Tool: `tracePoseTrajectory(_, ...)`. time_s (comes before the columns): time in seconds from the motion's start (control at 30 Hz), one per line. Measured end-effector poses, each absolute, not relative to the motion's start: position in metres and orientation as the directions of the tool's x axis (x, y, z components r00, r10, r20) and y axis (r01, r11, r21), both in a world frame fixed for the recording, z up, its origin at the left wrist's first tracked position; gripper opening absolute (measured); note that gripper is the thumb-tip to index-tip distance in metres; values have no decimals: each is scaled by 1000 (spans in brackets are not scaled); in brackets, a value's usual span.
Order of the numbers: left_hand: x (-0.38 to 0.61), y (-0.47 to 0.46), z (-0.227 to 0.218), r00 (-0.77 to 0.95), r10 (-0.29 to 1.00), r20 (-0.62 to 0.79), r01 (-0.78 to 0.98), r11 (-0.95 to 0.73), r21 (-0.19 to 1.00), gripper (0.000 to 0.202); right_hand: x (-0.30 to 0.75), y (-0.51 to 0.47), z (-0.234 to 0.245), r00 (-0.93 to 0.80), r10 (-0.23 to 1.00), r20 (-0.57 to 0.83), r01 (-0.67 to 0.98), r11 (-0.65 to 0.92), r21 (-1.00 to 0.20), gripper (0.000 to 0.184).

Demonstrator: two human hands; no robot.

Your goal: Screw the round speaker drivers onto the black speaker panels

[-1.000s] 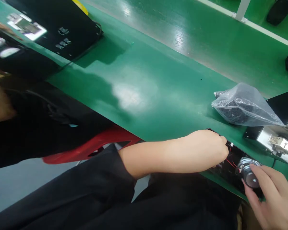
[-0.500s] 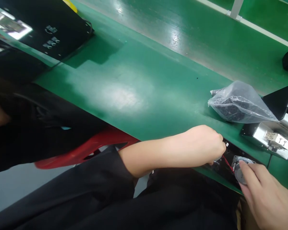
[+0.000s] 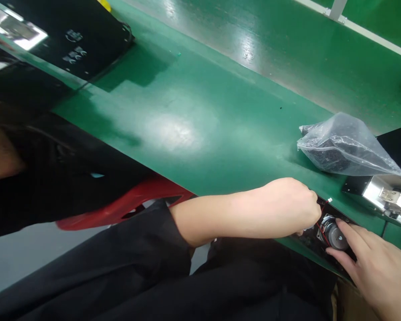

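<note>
The right hand (image 3: 376, 258) pinches a speaker driver (image 3: 337, 237) between thumb and fingers over the black panel (image 3: 316, 247). Beyond, the left hand (image 3: 296, 207) curls, its grip hidden from me. A sideways slip could snag the red wires (image 3: 323, 235).

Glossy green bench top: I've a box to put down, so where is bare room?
Midway along the bench top, between the black white-printed case and the clear plastic bag. Crowded: the near right edge, with left hand and right hand at the black panel and round grey speaker, the silver metal unit beyond.
</note>
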State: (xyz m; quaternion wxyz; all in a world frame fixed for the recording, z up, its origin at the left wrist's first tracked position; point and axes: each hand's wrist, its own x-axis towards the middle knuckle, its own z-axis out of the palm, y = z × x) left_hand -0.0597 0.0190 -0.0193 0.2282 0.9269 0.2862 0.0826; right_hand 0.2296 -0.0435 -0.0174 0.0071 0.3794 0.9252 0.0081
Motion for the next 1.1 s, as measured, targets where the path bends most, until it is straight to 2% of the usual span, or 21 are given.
tracePoseTrajectory(0.1,-60,18,-20,826,563,34,485,-740,466,20,231,-43,-17,-722,692,22,692,722,6,41)
tracePoseTrajectory(0.33,-65,21,-11,851,526,-14,465,-740,485,16,229,-42,-16,-740,672,-18,671,741,28,46)
tracePoseTrajectory(0.47,-70,24,-6,871,488,-52,446,-741,502,4,229,-43,-13,-739,673,-39,673,739,0,45)
tracePoseTrajectory(0.63,-69,22,-9,864,503,-30,450,-744,494,10,227,-42,-12,-749,662,4,662,749,32,38)
tracePoseTrajectory(0.83,-70,21,-12,875,485,-10,429,-764,482,10,231,-45,-16,-722,688,-67,690,724,-4,41)
tracePoseTrajectory(0.93,-70,21,-12,867,498,16,431,-765,478,11,231,-45,-15,-722,689,-59,691,723,-10,40)
tracePoseTrajectory(1.1,-69,21,-8,866,497,-61,460,-742,487,7,227,-45,-14,-722,691,-37,691,723,11,38)
